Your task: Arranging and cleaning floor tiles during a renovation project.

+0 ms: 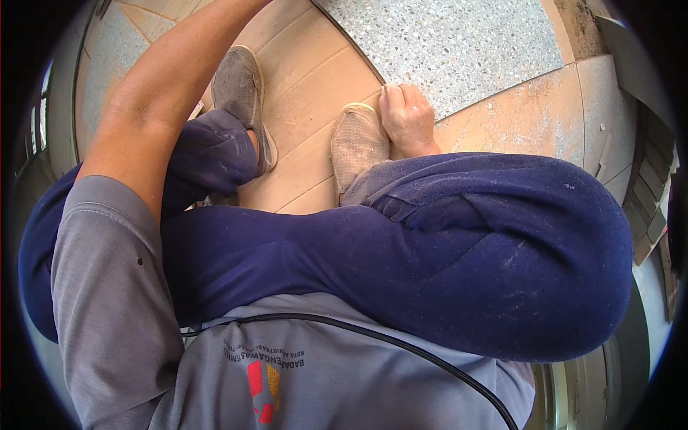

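Note:
I am crouched over a floor of light wooden planks (308,64) laid beside a speckled grey surface (459,43). My right hand (408,118) rests knuckles up beside my right shoe (355,143), its fingers curled over the outer edge of the last plank where it meets the grey surface. My left forearm (165,86) stretches up past my left shoe (240,86) and leaves the picture at the top, so that hand is hidden. My dark blue trouser legs fill the middle of the view.
Bare dusty subfloor (530,115) lies right of the hand. A pile of plank pieces (648,193) sits at the far right. A black cable (401,344) runs across my grey shirt.

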Action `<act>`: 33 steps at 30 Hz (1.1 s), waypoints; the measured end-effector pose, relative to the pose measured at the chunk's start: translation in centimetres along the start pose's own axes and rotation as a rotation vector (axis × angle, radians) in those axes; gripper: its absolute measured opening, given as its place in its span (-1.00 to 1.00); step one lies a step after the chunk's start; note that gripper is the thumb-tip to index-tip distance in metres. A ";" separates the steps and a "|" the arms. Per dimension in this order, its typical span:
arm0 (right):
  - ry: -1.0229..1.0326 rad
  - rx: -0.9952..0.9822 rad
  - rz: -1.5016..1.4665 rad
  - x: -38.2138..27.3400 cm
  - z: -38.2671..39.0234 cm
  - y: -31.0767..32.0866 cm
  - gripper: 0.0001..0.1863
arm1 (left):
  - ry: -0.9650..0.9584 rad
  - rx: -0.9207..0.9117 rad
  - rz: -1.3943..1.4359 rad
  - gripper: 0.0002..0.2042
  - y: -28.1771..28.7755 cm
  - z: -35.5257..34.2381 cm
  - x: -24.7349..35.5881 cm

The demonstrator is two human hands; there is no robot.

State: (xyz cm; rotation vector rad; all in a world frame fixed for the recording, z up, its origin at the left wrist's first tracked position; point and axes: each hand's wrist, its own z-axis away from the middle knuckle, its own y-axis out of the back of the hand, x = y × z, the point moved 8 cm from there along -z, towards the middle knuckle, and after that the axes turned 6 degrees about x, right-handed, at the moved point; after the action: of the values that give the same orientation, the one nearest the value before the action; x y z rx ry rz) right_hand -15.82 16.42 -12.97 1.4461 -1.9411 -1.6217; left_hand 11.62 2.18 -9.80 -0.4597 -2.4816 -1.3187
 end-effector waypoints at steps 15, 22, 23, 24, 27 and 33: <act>0.061 -0.066 -0.002 -0.7 -1.4 -0.8 -0.83 | 0.005 0.049 0.012 -0.81 0.2 0.1 -0.5; 0.085 -0.020 -0.033 -0.7 -1.6 -0.7 -0.87 | 0.065 0.082 -0.021 -0.81 0.8 0.5 -1.7; 0.091 -0.017 -0.040 -0.7 -1.7 -0.7 -0.87 | 0.070 0.080 -0.017 -0.81 0.8 0.5 -1.7; 0.091 -0.019 -0.040 -0.7 -1.6 -0.7 -0.87 | 0.072 0.080 -0.016 -0.81 0.7 0.6 -1.6; 0.091 0.011 -0.012 -0.7 -1.8 -0.9 -0.87 | 0.096 0.037 0.014 -0.80 0.4 0.7 -2.0; 0.076 0.018 -0.025 -0.7 -1.8 -0.8 -0.87 | 0.090 0.050 0.004 -0.79 0.2 0.6 -2.0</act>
State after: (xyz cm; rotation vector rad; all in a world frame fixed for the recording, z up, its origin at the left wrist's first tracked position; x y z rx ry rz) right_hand -13.76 15.91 -12.72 1.5216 -1.9087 -1.5397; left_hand 13.45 2.50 -10.83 -0.3855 -2.4321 -1.2449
